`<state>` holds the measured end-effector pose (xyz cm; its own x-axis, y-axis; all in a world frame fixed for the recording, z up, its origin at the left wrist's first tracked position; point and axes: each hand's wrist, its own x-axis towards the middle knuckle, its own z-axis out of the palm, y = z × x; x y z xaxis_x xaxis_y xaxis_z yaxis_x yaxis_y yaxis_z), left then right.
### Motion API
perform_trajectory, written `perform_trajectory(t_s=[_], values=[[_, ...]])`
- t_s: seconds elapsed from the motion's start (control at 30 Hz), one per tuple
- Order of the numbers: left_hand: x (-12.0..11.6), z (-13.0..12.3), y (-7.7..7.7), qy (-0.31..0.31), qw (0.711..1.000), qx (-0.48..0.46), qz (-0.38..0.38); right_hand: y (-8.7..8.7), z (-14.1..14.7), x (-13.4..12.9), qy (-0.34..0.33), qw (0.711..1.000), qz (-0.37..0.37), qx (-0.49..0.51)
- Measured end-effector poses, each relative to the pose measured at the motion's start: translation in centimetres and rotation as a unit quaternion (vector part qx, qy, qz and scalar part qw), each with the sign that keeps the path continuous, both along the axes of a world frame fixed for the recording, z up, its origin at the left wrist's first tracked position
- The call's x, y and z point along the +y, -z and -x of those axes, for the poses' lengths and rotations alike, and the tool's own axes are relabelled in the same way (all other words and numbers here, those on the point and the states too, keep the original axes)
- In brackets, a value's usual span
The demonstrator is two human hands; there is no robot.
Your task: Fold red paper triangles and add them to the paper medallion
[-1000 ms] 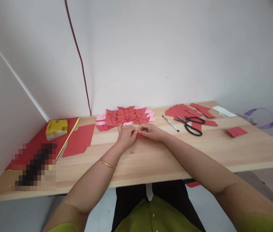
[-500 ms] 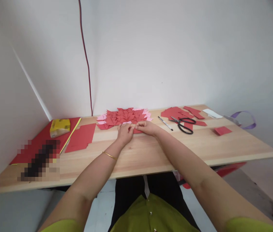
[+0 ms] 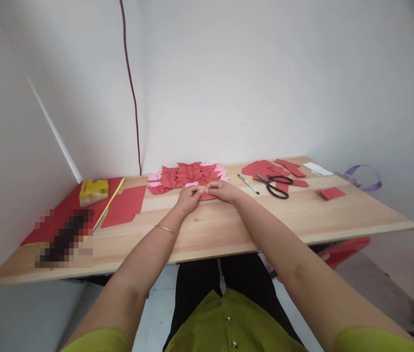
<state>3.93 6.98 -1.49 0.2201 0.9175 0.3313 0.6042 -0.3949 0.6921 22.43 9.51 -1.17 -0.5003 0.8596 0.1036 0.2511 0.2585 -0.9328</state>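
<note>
Both hands meet at the middle of the wooden table, over a small piece of red paper (image 3: 209, 196). My left hand (image 3: 191, 196) has its fingers closed at the paper's left part. From the other side, my right hand (image 3: 219, 189) pinches the paper, its thumb and fingertips close to the left thumb. The hands cover most of the paper, so its folds cannot be made out. Just behind them lies a spread of folded red and pink paper pieces (image 3: 188, 175) with pointed tips.
Black-handled scissors (image 3: 278, 186), a pen (image 3: 248, 184) and cut red paper (image 3: 260, 168) lie to the right. A folded red piece (image 3: 333, 193) sits nearer the right edge. At left are a red sheet (image 3: 126, 205) and a yellow packet (image 3: 94, 192). A cord (image 3: 132, 93) hangs by the wall.
The view has shifted slightly. Both hands stay at the red paper, with the left fingers a little more turned and the thumbs still close together.
</note>
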Motion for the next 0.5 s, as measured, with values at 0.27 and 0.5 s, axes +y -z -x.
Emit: perform_trajectory(t_s=[0.27,0.5], values=[[-0.19,-0.24,-0.20,-0.031,0.999,0.028,-0.010,-0.74,0.57,0.86,-0.023,0.998,0.030,-0.050],[-0.85,-0.68,-0.56,-0.024,0.998,0.066,-0.004,-0.91,0.21,0.27,-0.055,0.997,0.033,-0.050]])
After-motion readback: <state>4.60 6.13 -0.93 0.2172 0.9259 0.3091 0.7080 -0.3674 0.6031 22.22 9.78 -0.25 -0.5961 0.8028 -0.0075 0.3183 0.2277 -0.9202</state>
